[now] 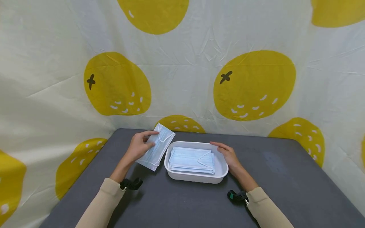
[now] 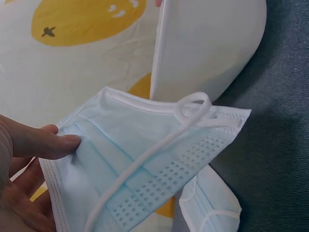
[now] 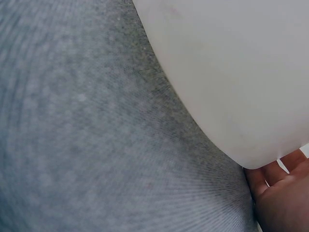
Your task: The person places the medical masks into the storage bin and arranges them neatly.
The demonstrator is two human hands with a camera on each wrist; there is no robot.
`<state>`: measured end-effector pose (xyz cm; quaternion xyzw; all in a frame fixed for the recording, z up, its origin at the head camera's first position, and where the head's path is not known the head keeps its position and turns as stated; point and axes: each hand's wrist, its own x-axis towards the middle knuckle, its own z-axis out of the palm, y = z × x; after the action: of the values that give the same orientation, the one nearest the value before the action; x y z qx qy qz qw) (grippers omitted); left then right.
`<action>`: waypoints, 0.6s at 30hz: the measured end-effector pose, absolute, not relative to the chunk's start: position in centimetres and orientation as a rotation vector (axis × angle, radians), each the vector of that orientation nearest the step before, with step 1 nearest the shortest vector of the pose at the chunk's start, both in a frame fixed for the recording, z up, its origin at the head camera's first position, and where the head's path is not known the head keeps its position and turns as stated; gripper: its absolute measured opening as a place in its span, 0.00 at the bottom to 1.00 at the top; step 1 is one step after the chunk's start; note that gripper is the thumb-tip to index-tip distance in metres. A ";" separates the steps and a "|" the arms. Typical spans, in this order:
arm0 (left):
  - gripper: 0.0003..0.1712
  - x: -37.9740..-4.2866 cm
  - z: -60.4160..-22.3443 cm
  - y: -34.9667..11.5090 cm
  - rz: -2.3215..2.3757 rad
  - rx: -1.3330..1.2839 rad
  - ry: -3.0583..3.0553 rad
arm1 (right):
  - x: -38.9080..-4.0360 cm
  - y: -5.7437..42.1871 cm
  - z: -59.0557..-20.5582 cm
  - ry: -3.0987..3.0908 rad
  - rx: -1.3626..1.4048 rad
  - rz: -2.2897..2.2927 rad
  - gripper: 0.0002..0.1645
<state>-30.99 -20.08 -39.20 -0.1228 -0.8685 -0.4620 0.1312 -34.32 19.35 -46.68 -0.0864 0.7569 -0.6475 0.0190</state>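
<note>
My left hand (image 1: 139, 146) pinches a light-blue face mask (image 1: 159, 144) with white ear loops, tilted up just left of a white tub. In the left wrist view the thumb (image 2: 67, 145) presses on the mask's pleated face, with the other fingers behind it. Past its edge shows another piece of blue mask (image 2: 212, 205); whether it is separate I cannot tell. A stack of face masks (image 1: 189, 158) lies flat inside the white tub (image 1: 194, 179). At the tub's right end, my right hand (image 1: 230, 158) holds the rim and outer wall, with several fingers partly hidden.
The tub stands on a dark grey table (image 1: 182, 202). A white curtain (image 1: 182, 85) with large yellow fruit shapes hangs behind the table and along its sides. A black band (image 1: 131, 183) sits on the left wrist, another black band (image 1: 238, 196) on the right.
</note>
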 end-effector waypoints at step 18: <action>0.25 -31.8 -35.8 -17.7 -1.365 -0.434 -2.552 | -34.5 19.3 -47.0 2.365 -0.263 -2.009 0.24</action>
<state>-31.77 -17.72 -35.80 -0.1476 -0.8670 -0.4638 0.1070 -34.48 19.28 -46.99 -0.0844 0.7593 -0.6451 0.0138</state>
